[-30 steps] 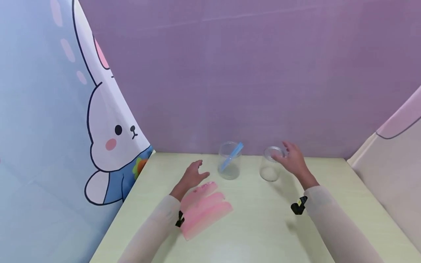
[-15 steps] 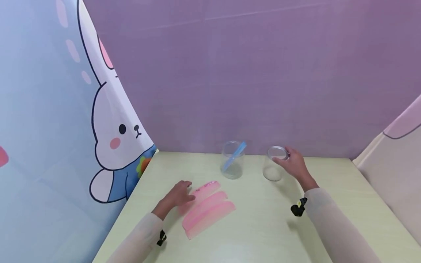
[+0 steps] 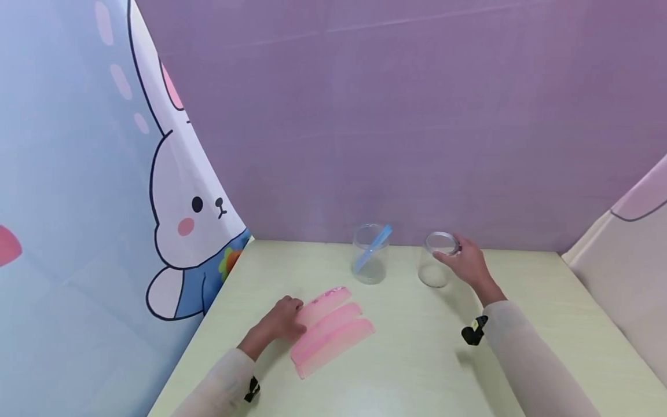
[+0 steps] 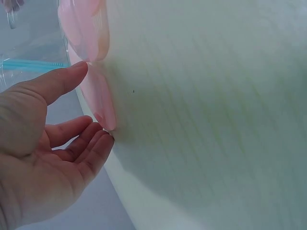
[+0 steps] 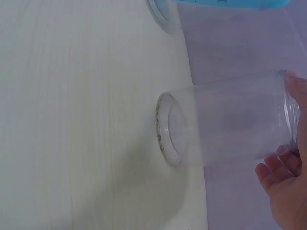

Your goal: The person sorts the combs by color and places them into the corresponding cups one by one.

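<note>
Pink combs (image 3: 336, 344) lie side by side on the pale table (image 3: 406, 359), the farthest one printed with a small pattern. My left hand (image 3: 283, 319) is at their left ends, thumb and bent fingers apart. In the left wrist view, a pink comb (image 4: 100, 98) shows between thumb and fingertips; whether they touch it I cannot tell. My right hand (image 3: 467, 265) grips the rim of a clear jar (image 3: 434, 273), thumb on one side and fingers on the other. That jar (image 5: 230, 124) stands upright on the table and looks empty.
Left of the gripped jar stands a second clear jar (image 3: 371, 273), with a long, thin light blue item (image 3: 372, 249) leaning in it. A purple backdrop (image 3: 396, 127) rises behind the table's far edge. A rabbit-printed cloth (image 3: 179, 243) hangs at the left.
My left hand has moved left and toward me, down to the left ends of the combs. My right hand has closed from open fingers onto the jar's rim.
</note>
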`<state>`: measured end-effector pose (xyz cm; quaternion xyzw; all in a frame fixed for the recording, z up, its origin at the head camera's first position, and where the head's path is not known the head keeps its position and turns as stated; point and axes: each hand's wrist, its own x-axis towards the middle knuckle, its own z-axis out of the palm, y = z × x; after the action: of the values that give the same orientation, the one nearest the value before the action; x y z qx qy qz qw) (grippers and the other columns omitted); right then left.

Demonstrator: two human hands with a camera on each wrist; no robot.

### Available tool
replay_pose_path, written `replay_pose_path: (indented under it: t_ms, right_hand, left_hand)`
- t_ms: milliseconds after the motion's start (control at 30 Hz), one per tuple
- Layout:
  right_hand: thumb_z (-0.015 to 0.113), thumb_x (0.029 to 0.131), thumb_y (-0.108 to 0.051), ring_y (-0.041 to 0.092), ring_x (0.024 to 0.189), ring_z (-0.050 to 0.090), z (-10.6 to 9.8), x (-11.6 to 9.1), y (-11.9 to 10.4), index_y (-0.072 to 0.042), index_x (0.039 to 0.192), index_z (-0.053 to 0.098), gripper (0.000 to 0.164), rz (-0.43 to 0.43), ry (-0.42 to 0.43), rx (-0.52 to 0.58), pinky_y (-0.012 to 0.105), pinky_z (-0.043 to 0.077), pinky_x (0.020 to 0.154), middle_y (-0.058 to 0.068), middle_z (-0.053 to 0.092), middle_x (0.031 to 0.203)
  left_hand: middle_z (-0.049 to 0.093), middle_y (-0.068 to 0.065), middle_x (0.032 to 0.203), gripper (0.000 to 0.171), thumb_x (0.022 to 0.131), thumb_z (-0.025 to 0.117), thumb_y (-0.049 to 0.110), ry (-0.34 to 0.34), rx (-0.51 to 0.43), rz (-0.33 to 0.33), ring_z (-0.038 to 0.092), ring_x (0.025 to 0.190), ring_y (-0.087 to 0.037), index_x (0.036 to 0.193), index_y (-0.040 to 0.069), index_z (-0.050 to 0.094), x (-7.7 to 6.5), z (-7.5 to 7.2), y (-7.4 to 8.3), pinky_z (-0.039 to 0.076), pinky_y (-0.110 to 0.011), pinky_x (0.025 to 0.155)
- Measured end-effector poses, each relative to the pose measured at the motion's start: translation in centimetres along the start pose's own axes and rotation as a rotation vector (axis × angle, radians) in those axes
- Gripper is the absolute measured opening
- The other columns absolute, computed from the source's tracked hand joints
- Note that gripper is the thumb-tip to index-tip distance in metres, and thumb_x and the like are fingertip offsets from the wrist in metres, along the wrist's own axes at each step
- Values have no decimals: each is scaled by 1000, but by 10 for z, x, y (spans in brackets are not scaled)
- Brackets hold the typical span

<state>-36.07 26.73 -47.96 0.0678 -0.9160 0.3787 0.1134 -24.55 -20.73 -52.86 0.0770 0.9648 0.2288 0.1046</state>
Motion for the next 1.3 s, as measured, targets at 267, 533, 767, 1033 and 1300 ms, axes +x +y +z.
replay_pose_path:
  t_ms: [267,533,767,1033,1300]
  right_hand:
    - [78,88,-39,46,116,58,-1,-2,1,7,143,48,78,-9,16,-18,59,47,94,32,61,128]
    - [78,89,-40,46,117,55,1,-5,-1,8,145,44,81,22,16,-8,60,46,95,33,56,132]
    - [79,88,-36,50,122,54,0,-3,-2,8,144,46,79,1,47,1,62,45,98,35,56,133]
    - [79,88,-36,51,124,52,-1,-3,1,10,144,45,80,-2,44,-16,63,43,101,36,55,134]
    - [79,88,-37,51,125,51,2,-7,2,10,144,44,80,7,43,-17,63,42,102,36,53,136]
  left_hand:
    - [58,-16,111,49,82,79,17,7,50,-2,54,97,-24,122,-4,61,-4,-1,2,51,-45,90]
    - [54,-10,95,35,82,80,21,-1,114,-51,49,84,-21,105,0,64,-6,-5,0,48,-38,76]
    - [54,-7,89,34,81,80,22,-1,107,-118,49,80,-20,103,1,65,-3,-5,1,46,-34,70]
    - [55,-5,83,30,78,80,20,42,125,-96,48,77,-19,98,2,67,-1,-3,0,44,-32,68]
    - [62,-5,83,34,78,80,19,91,216,-19,50,77,-18,103,1,68,-5,-7,-2,50,-36,74]
